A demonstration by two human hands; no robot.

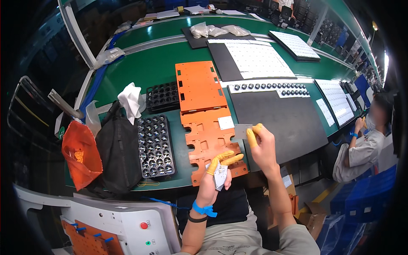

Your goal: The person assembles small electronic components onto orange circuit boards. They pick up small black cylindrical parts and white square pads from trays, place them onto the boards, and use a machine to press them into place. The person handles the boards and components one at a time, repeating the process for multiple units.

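Observation:
My left hand (208,182), with yellow finger cots and a blue wrist strap, holds small white circuit boards (219,175) in its palm at the near end of an orange fixture (208,138). Yellow cots also cover the thumb and finger of my right hand (262,142), which pinch a thin, greyish flat board (241,131) above the fixture's right edge. One white square board (226,123) lies on the fixture. Its orange hinged lid (200,87) is folded back on the far side. To the left stands a black tray (155,146) of round, shiny reflector-like parts.
A second black tray (162,97) stands behind the first. A black bag (117,151) and an orange pouch (83,155) lie at left. On the right are a dark mat (276,127), a white strip with round black parts (272,88) and sheets of white boards (261,59). A co-worker (361,140) sits at far right.

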